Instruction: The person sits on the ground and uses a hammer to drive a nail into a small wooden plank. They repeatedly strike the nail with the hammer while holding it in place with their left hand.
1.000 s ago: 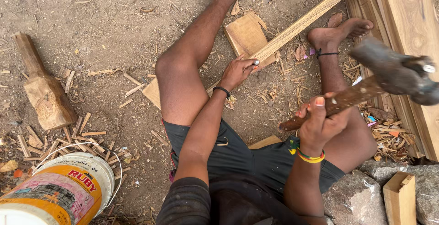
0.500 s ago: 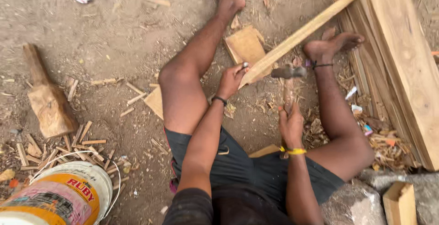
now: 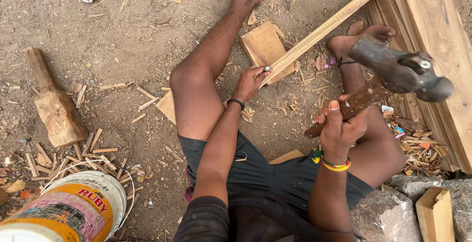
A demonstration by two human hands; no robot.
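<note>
I sit on bare dirt with my legs spread. My left hand (image 3: 250, 82) pinches a small nail upright on the near end of a long wooden strip (image 3: 324, 28), which lies across a flat square wood block (image 3: 263, 45). My right hand (image 3: 339, 124) grips the wooden handle of a claw hammer (image 3: 398, 70), raised high near the camera above my right leg, its metal head pointing right.
A wooden mallet (image 3: 54, 104) lies at left among scattered wood offcuts. A plastic bucket (image 3: 69, 210) stands at the lower left. Stacked planks (image 3: 427, 40) run along the right side. Grey stones (image 3: 388, 212) and a small wood block (image 3: 435, 215) sit at the lower right.
The hammer head was down on the strip by my left hand half a second ago; now my right hand has lifted it high again. My left hand stays on the nail.
</note>
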